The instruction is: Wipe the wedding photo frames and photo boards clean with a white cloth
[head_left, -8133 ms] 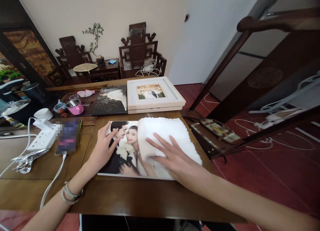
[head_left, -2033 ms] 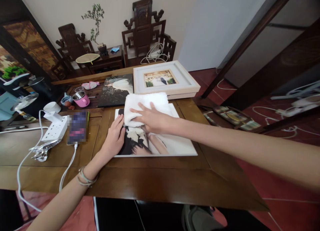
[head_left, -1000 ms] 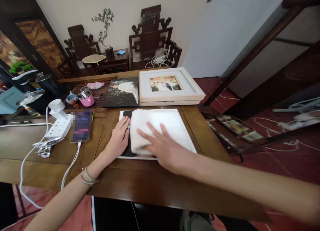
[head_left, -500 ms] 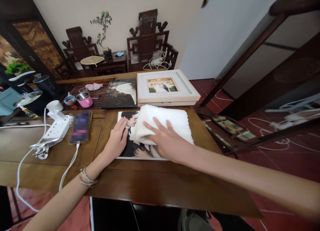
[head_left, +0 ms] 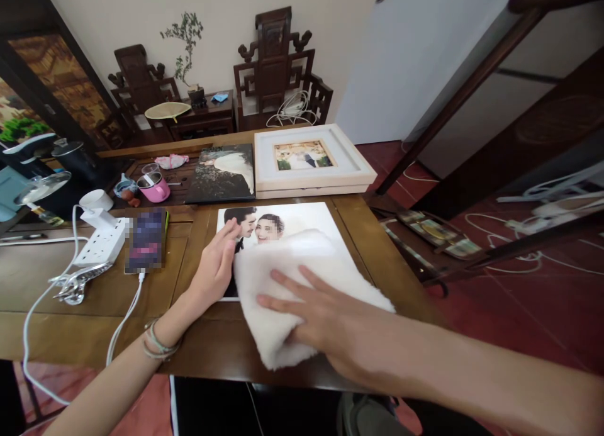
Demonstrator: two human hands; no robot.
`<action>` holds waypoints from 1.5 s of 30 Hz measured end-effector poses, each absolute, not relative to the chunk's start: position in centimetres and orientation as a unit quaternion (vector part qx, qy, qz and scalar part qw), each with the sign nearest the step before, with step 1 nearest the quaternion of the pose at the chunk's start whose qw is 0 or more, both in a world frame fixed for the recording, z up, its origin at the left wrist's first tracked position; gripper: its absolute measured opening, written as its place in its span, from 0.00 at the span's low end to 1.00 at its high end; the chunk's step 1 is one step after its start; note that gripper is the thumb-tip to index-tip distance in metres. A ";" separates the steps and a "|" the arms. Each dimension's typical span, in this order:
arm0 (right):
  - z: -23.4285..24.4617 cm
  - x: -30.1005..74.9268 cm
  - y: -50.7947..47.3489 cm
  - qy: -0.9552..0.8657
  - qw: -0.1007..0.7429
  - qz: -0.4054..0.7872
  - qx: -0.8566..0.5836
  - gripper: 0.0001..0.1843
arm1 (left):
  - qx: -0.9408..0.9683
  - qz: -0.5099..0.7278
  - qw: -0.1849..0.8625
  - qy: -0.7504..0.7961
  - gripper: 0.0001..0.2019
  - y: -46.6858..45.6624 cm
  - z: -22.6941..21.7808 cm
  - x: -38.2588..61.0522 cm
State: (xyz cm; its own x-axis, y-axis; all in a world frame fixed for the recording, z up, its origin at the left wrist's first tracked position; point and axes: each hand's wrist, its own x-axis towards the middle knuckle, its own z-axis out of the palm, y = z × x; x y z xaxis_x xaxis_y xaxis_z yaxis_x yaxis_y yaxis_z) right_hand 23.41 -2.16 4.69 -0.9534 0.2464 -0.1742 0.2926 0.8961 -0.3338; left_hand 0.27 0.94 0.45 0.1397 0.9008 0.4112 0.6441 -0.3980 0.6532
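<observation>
Left hand (head_left: 214, 266): palm down, fingers extended, close together, at the left edge of the photo print (head_left: 309, 219). Left forearm (head_left: 117, 376): slanting in from the print's near left. Right hand (head_left: 316, 310): palm down, fingers spread, at the print's near edge. Right forearm (head_left: 453, 367): from its near right.

The towel (head_left: 264, 310) is thick cloth, fluffy and matt, with a soft rough pile. Under it, the photo panel (head_left: 304, 219) looks smooth, with a slight gloss. The table (head_left: 201, 338) is brown varnished wood, shiny along its near edge. The picture frame (head_left: 306, 189) has smooth, matt, pale wood-like sides. The power strip (head_left: 100, 246) looks like smooth white plastic; the pink mug (head_left: 159, 191) is glossy outside, its lining metallic. The chair (head_left: 274, 55) is dark carved wood.
</observation>
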 end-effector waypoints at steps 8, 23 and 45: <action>5.5 24.9 5.2 0.909 -0.078 -0.257 0.317 0.36 | 0.798 0.299 0.132 0.506 0.21 1.4 0.0 0.5; 7.7 20.8 10.6 0.938 -0.058 -0.268 0.211 0.25 | 0.786 0.325 0.132 0.509 0.18 1.4 -0.2 0.4; 5.0 30.2 1.9 0.937 -0.027 -0.206 0.282 0.37 | 0.768 0.304 0.114 0.552 0.22 1.6 -0.3 0.1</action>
